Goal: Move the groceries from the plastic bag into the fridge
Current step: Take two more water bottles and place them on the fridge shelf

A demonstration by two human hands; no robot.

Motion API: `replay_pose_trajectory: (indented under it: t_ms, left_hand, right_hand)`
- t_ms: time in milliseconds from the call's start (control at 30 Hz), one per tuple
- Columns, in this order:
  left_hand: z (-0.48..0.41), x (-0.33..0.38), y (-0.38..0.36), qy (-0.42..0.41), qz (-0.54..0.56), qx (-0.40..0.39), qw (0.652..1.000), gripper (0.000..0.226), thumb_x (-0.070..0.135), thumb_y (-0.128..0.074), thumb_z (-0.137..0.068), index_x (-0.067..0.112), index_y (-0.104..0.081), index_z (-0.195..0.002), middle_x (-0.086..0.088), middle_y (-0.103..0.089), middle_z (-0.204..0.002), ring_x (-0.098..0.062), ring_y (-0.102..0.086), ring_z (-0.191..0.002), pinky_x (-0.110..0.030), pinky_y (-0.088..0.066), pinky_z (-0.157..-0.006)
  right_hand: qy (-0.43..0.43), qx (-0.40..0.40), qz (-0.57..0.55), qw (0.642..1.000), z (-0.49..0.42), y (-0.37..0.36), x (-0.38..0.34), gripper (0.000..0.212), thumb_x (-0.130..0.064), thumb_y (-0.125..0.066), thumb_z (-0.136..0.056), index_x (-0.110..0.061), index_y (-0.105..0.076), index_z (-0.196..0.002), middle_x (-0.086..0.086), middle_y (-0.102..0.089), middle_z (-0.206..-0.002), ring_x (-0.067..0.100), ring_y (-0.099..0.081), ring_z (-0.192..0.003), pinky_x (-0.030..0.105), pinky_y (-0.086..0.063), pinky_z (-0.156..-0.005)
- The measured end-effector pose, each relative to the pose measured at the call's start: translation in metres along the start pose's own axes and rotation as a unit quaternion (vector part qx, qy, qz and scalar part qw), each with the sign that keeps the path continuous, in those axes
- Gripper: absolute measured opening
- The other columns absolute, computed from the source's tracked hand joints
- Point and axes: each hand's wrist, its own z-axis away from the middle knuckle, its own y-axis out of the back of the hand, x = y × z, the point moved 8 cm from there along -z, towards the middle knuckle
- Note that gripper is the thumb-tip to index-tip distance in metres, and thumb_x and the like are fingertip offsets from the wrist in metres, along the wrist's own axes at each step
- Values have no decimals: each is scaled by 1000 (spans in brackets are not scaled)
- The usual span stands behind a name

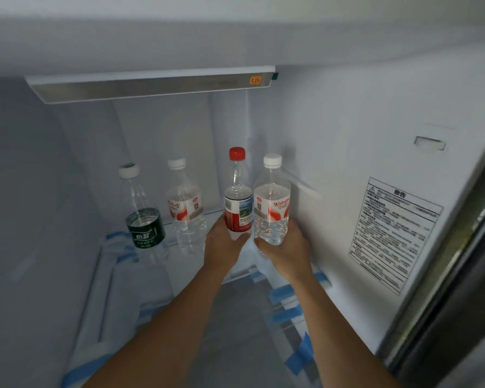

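Observation:
Both my arms reach deep into the fridge. My left hand (225,242) grips the lower part of an upright red-capped bottle (238,197) with a red label. Right beside it, my right hand (284,247) holds the base of an upright white-capped water bottle (272,203) with a red and white label. The two held bottles touch side by side. To their left, on the glass shelf (123,289), stand a green-labelled bottle (143,217) and another white-capped water bottle (185,208). The plastic bag is out of view.
The fridge's back wall and a light bar (151,85) lie ahead. Its right wall carries a printed warning label (392,236). Blue tape strips (283,298) sit along the shelf edges. The dark door edge (459,303) runs down the far right.

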Motion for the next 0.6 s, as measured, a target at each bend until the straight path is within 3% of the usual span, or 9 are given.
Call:
replay_pose_trajectory:
  t_ms: [100, 233, 300, 433, 600]
  left_hand:
    - [20, 3, 7, -25, -65, -7, 998, 72, 29, -73, -87, 14, -38, -148, -7, -48, -150, -26, -44, -139, -40, -36, -116]
    - [52, 5, 22, -64, -171, -24, 983, 72, 37, -64, -93, 17, -28, -153, -4, -37, -157, -22, -37, -142, -33, -30, -115]
    - [73, 6, 29, -114, -225, -21, 968, 68, 40, -62, -93, 18, -34, -151, -3, -42, -154, -21, -43, -138, -35, -37, -114]
    - [129, 7, 40, -225, -282, 6, 933, 57, 40, -58, -87, 11, -56, -136, -10, -63, -133, -28, -61, -121, -42, -52, -101]
    - [206, -1, 45, -286, -302, 33, 909, 60, 36, -59, -80, 12, -58, -136, -8, -61, -136, -29, -55, -130, -46, -47, -104]
  right_hand:
    - [6, 8, 17, 1000, 7, 5, 4, 53, -36, -85, -75, -27, -60, -121, -20, -64, -100, 0, -64, -87, 2, -45, -61]
    - [42, 55, 86, 994, 40, 22, 0, 61, -30, -84, -74, -17, -57, -128, 2, -63, -116, 20, -60, -106, 24, -44, -83]
    - [70, 65, 143, 985, 66, 30, -7, 63, -27, -79, -79, -14, -54, -134, 7, -60, -122, 24, -58, -112, 30, -46, -87]
    - [213, 69, 250, 942, 121, 31, -19, 48, -38, -63, -86, -15, -61, -127, 6, -63, -124, 27, -61, -114, 39, -54, -91]
    - [280, 21, 289, 915, 183, 28, -12, 50, -39, -62, -84, -12, -65, -126, 8, -63, -127, 30, -59, -121, 46, -52, -100]
